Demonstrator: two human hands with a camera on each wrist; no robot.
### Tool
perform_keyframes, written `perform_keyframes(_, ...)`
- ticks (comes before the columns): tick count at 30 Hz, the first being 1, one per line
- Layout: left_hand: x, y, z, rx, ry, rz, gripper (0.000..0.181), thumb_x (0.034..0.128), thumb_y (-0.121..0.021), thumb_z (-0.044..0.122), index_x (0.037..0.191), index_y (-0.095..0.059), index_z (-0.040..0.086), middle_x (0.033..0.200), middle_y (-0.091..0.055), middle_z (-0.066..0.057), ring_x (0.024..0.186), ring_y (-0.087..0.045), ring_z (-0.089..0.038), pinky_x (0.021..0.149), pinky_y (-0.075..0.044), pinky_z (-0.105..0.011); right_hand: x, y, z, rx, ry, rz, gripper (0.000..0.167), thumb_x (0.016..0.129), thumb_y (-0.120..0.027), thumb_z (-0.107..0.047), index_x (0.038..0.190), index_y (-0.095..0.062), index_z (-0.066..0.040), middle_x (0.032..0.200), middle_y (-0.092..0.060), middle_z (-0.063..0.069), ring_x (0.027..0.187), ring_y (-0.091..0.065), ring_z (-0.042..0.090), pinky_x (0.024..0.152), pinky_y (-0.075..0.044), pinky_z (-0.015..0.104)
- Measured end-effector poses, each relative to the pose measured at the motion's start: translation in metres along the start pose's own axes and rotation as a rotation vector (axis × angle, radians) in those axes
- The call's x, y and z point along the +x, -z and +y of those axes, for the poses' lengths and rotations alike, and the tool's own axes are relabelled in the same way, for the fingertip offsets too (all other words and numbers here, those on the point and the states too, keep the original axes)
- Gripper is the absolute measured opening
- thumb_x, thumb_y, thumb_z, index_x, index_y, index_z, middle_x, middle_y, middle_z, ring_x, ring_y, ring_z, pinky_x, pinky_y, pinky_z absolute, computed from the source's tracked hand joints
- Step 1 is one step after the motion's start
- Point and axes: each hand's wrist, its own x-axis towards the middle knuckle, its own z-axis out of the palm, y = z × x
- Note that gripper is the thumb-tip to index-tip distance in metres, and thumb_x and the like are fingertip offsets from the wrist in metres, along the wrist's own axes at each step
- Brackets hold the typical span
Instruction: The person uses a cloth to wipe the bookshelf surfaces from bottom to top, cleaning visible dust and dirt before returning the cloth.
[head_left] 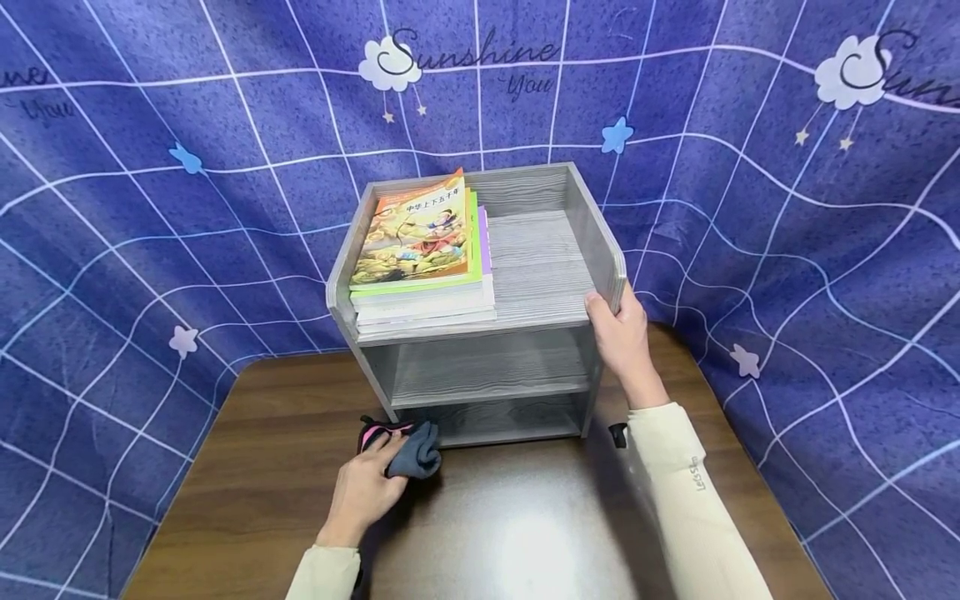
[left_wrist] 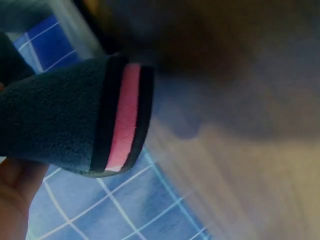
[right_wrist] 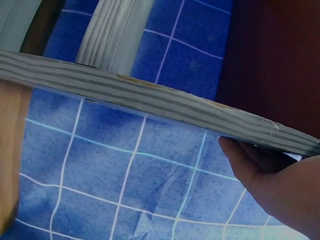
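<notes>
A grey wood-grain desk shelf (head_left: 487, 389) stands on the table. My right hand (head_left: 624, 337) grips the front of its right side panel, thumb on the inner face. In the right wrist view the striped panel edge (right_wrist: 165, 100) runs past that hand (right_wrist: 285, 187). My left hand (head_left: 367, 492) holds a bunched dark grey-blue cloth (head_left: 417, 452) by the shelf's lower left front corner. Pink and black trim (left_wrist: 127, 117) borders the cloth in the left wrist view. Whether the cloth touches the shelf cannot be told.
A stack of books (head_left: 420, 233) lies on the left of the top tier, with an illustrated orange cover uppermost. The brown table (head_left: 285, 433) extends around the shelf. A blue patterned curtain (head_left: 247, 167) hangs behind and at both sides. A small black object (head_left: 618, 435) shows beside the right sleeve.
</notes>
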Motion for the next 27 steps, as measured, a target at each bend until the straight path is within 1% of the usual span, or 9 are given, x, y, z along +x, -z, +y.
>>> perform_keyframes(4, -0.003, -0.008, -0.001, 0.002, 0.102, -0.111, 0.049, 0.0694, -0.080, 0.012, 0.118, -0.077, 0.013, 0.119, -0.071, -0.014, 0.108, -0.068, -0.035, 0.076, -0.056, -0.053, 0.001, 0.002, 0.001, -0.004, 0.000, 0.004, 0.035, 0.093, -0.059, -0.018, 0.120, -0.060, 0.004, 0.112, -0.067, 0.025, 0.101, -0.061, 0.033, 0.093, -0.045, 0.048)
perform_keyframes(8, -0.002, -0.024, -0.002, 0.035, 0.163, -0.232, 0.042, 0.0720, -0.076, 0.016, 0.114, -0.078, 0.015, 0.118, -0.071, -0.015, 0.109, -0.067, -0.034, 0.082, -0.054, -0.053, 0.001, 0.004, 0.003, -0.001, -0.009, 0.011, 0.036, 0.094, -0.059, -0.018, 0.123, -0.060, 0.003, 0.115, -0.067, 0.025, 0.103, -0.061, 0.032, 0.094, -0.045, 0.047)
perform_keyframes(13, -0.002, -0.040, 0.000, 0.080, 0.268, -0.369, 0.033, 0.0729, -0.072, 0.018, 0.106, -0.078, 0.016, 0.107, -0.072, -0.012, 0.094, -0.070, -0.033, 0.075, -0.054, -0.050, 0.000, 0.002, 0.003, -0.005, -0.012, -0.011, 0.035, 0.094, -0.059, -0.019, 0.122, -0.060, 0.003, 0.113, -0.066, 0.025, 0.101, -0.060, 0.033, 0.093, -0.045, 0.047)
perform_keyframes(16, 0.000, -0.041, 0.007, 0.116, 0.277, -0.402, 0.035, 0.0733, -0.072, 0.018, 0.108, -0.076, 0.012, 0.104, -0.071, -0.013, 0.089, -0.069, -0.036, 0.074, -0.053, -0.051, 0.001, 0.004, 0.003, -0.002, -0.012, -0.033, 0.038, 0.094, -0.058, -0.018, 0.126, -0.058, 0.003, 0.117, -0.065, 0.026, 0.104, -0.060, 0.034, 0.095, -0.045, 0.048)
perform_keyframes(20, 0.000, -0.042, 0.014, 0.149, 0.254, -0.431, 0.045, 0.0757, -0.072, 0.019, 0.119, -0.071, 0.006, 0.115, -0.069, -0.018, 0.101, -0.066, -0.041, 0.086, -0.050, -0.055, 0.007, 0.016, -0.002, -0.044, -0.017, -0.120, 0.052, 0.095, -0.059, -0.019, 0.144, -0.048, -0.007, 0.130, -0.061, 0.024, 0.116, -0.057, 0.035, 0.101, -0.042, 0.050)
perform_keyframes(22, -0.002, -0.040, 0.017, 0.155, 0.243, -0.441, 0.047, 0.0755, -0.073, 0.018, 0.121, -0.069, 0.005, 0.117, -0.069, -0.017, 0.109, -0.063, -0.040, 0.091, -0.048, -0.056, 0.013, 0.024, -0.009, -0.085, 0.013, -0.198, 0.063, 0.095, -0.061, -0.021, 0.154, -0.039, -0.015, 0.142, -0.054, 0.021, 0.125, -0.052, 0.034, 0.106, -0.038, 0.052)
perform_keyframes(24, -0.004, -0.039, 0.018, 0.159, 0.215, -0.439, 0.050, 0.0731, -0.076, 0.014, 0.121, -0.068, 0.004, 0.117, -0.070, -0.016, 0.114, -0.062, -0.039, 0.094, -0.045, -0.058, 0.023, 0.034, -0.018, -0.075, 0.056, -0.267, 0.072, 0.095, -0.063, -0.023, 0.160, -0.030, -0.022, 0.153, -0.044, 0.016, 0.134, -0.046, 0.032, 0.108, -0.036, 0.053)
perform_keyframes(25, -0.005, -0.038, 0.019, 0.159, 0.203, -0.437, 0.051, 0.0718, -0.077, 0.012, 0.121, -0.067, 0.004, 0.117, -0.070, -0.015, 0.116, -0.061, -0.037, 0.095, -0.044, -0.059, 0.029, 0.039, -0.024, -0.063, 0.079, -0.289, 0.074, 0.096, -0.063, -0.024, 0.161, -0.027, -0.024, 0.155, -0.041, 0.014, 0.137, -0.044, 0.030, 0.109, -0.035, 0.052)
perform_keyframes(27, -0.006, -0.036, 0.020, 0.162, 0.184, -0.426, 0.052, 0.0696, -0.079, 0.009, 0.120, -0.067, 0.003, 0.117, -0.070, -0.014, 0.117, -0.060, -0.037, 0.096, -0.042, -0.061, 0.042, 0.047, -0.036, -0.006, 0.129, -0.321, 0.070, 0.099, -0.061, -0.025, 0.161, -0.029, -0.023, 0.158, -0.038, 0.012, 0.141, -0.040, 0.028, 0.112, -0.034, 0.050)
